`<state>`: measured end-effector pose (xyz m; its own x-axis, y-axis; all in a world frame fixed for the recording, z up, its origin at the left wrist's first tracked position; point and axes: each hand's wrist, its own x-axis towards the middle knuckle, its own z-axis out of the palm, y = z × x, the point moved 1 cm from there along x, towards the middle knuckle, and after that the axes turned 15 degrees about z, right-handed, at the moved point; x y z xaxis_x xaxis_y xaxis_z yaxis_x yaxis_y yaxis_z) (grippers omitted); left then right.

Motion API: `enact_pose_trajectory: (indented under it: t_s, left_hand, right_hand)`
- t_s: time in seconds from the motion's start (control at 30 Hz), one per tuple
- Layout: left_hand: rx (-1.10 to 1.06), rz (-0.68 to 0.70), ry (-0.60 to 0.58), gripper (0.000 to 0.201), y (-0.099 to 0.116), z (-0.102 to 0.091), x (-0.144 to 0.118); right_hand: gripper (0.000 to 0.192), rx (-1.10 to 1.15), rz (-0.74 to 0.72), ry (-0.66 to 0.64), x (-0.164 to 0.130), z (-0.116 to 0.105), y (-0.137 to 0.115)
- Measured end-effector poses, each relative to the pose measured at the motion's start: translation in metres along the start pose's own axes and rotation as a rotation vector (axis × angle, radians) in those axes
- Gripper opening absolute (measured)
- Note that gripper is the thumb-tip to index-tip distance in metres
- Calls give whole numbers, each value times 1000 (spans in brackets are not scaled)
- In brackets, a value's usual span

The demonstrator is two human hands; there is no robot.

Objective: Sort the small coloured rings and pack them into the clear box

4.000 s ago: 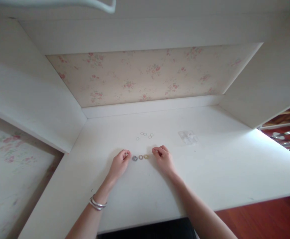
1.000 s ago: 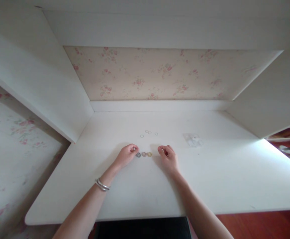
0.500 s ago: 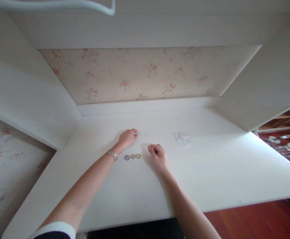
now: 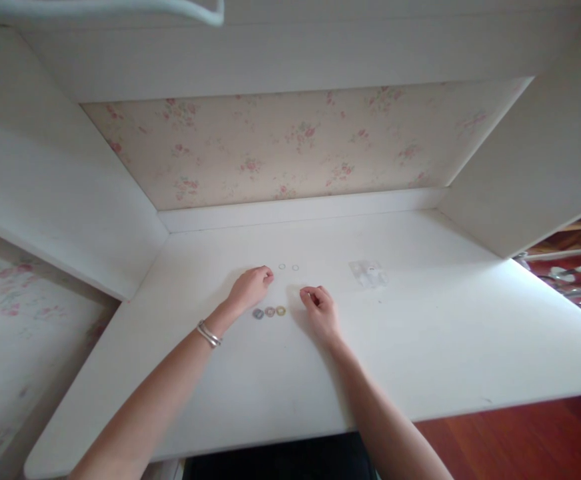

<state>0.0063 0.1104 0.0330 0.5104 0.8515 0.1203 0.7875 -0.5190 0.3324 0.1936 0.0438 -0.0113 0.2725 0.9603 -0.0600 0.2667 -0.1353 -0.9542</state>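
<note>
My left hand (image 4: 251, 287), with silver bangles (image 4: 209, 333) at the wrist, is closed just left of two thin rings (image 4: 282, 266) lying side by side on the white desk (image 4: 400, 360). Whatever its fingertips may pinch is too small to see. Lower right of the rings, my right hand (image 4: 321, 311) rests with thumb and forefinger pressed together; I cannot make out anything between them. Between my hands and nearer to me lies a row of small round coiled pieces: a dark grey one (image 4: 258, 313), a pinkish one (image 4: 270, 311) and a gold one (image 4: 281, 311).
A clear plastic bag (image 4: 369, 274) lies to the right of the rings. White panels (image 4: 510, 153) enclose the desk at both sides, with flowered wallpaper (image 4: 300, 143) behind. Metal utensils (image 4: 578, 287) stand beyond the right edge, above a red wooden floor (image 4: 510, 437).
My left hand has drawn back a little to the left, away from the left ring, which now lies fully in sight. My right hand stays nearly in place. The view has shifted slightly.
</note>
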Motion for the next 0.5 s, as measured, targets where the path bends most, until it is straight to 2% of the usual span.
enact_pose_trajectory:
  t_s: [0.1,0.23,0.33,0.5]
  left_hand:
    - [-48,81,64,20,13,-5,-30]
    - [-11,106,74,18,26,-2,-63]
    - [5,127,63,18,31,4,-75]
    - [29,143,34,20,32,10,-80]
  right_hand:
    - [32,-9,-4,1,0,1,-1]
    - [32,-25,1,4,0,1,-1]
    - [31,-29,-7,4,-1,0,-2]
    - [31,-35,-10,3,-3,-1,-4]
